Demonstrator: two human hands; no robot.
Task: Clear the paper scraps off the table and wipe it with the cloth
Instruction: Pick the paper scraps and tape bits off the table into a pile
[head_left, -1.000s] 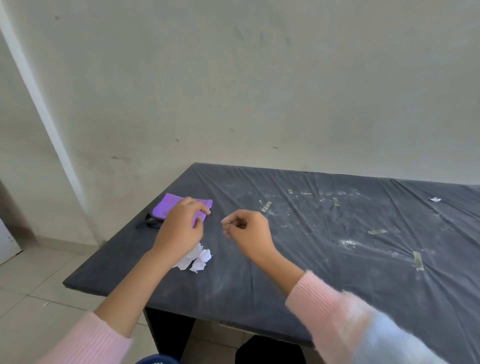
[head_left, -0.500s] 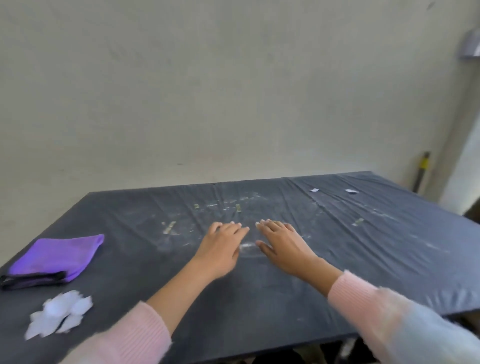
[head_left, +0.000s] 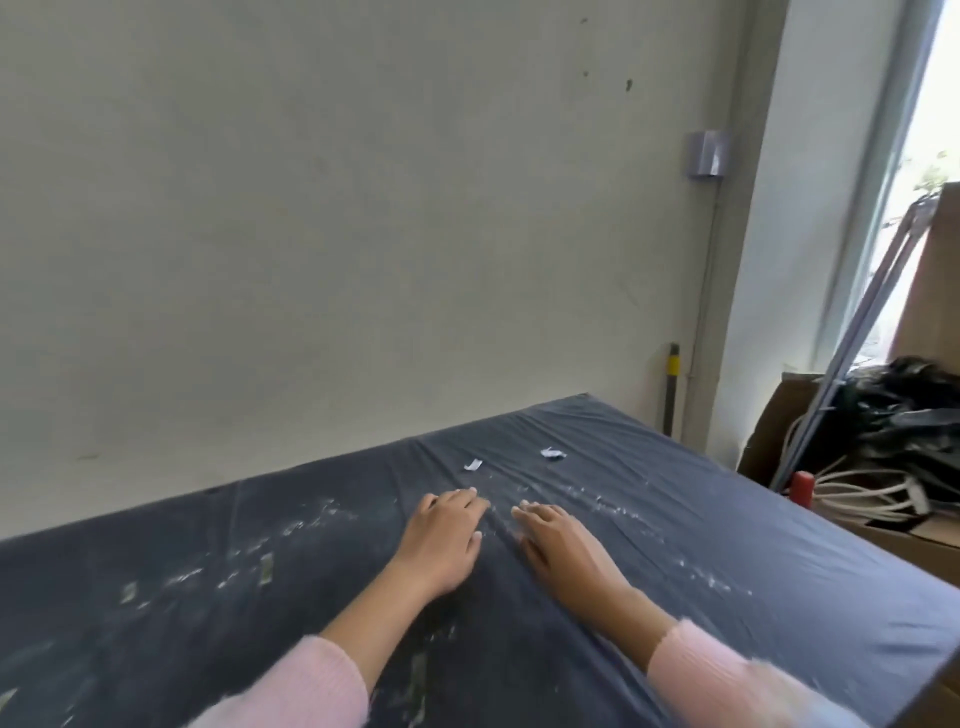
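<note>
Two small white paper scraps lie near the far edge of the dark table (head_left: 753, 530): one scrap (head_left: 472, 464) just beyond my left hand, another scrap (head_left: 551, 453) further right. My left hand (head_left: 447, 535) lies flat on the tabletop with fingers straight, its fingertips a short way before the nearer scrap. My right hand (head_left: 558, 543) lies flat beside it, fingers straight, holding nothing. The purple cloth and the pile of scraps are out of view to the left.
White dust streaks and bits of tape (head_left: 266, 566) mark the tabletop. A wall runs behind the table. At the right stand cardboard boxes (head_left: 914, 535) with cables and black bags, a red object (head_left: 802, 487) and leaning metal poles (head_left: 852, 332).
My view has swung right, so the purple cloth and the scrap pile left the frame. Both hands went from curled near the pile to flat on the table, sliding toward the far scraps.
</note>
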